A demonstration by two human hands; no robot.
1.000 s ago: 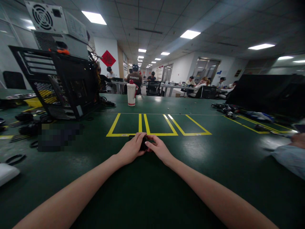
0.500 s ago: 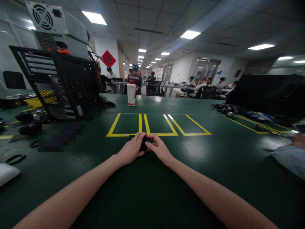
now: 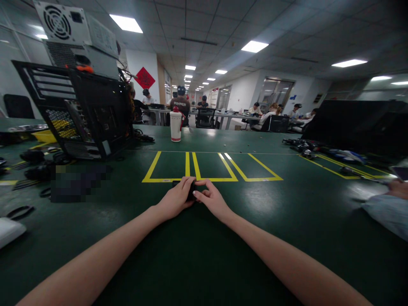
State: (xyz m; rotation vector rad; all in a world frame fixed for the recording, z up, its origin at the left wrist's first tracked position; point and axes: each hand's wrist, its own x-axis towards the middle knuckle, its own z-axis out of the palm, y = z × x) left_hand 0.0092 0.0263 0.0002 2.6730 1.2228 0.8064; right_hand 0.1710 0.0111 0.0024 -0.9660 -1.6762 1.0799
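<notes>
Black compact object (image 3: 191,192) is being held at the counter (image 3: 204,255), just before the yellow tape outlines (image 3: 216,179), my left hand (image 3: 174,201) wrapping its grip around it, presumably for steadiness, while my right hand (image 3: 214,200) is meeting its side, whether pinching I cannot tell from here.

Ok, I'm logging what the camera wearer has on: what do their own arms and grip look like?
The left forearm and right forearm are sleeveless where visible, with no watch or band. The left grip and right grip are ungloved hands, without visible cables or markings; some fingers are hidden, so rings can't be ruled out.
</notes>
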